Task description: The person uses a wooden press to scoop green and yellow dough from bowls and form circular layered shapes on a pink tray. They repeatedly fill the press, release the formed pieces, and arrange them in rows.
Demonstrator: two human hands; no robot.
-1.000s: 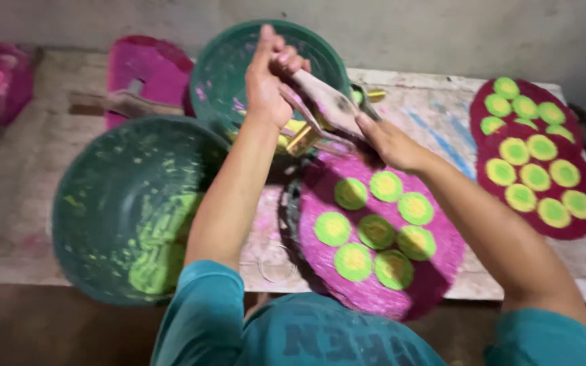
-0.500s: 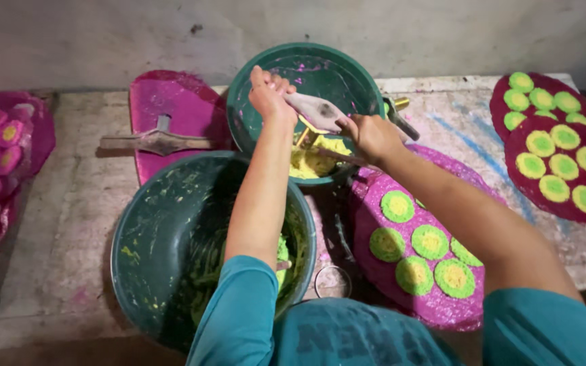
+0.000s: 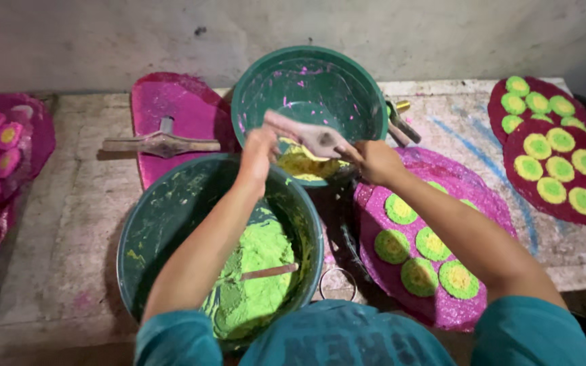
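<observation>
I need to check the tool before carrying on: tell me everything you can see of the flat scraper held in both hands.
The scraper is a flat, pale, oblong piece, dusted pinkish and blurred, so its material is unclear. It lies roughly level, tilted slightly down to the right, above the far green bowl and its yellow paste. The left hand pinches its left end, the right hand its right end. Whether it touches the paste cannot be told.

Packages: none in view.
Labels: none in view.
Signs: none on the wall or the bench.
Screens: none in view.
Printed matter: only a dark, blurred print on the front of the person's teal shirt (image 3: 347,339), at the bottom edge of the view, partly cut off.
</observation>
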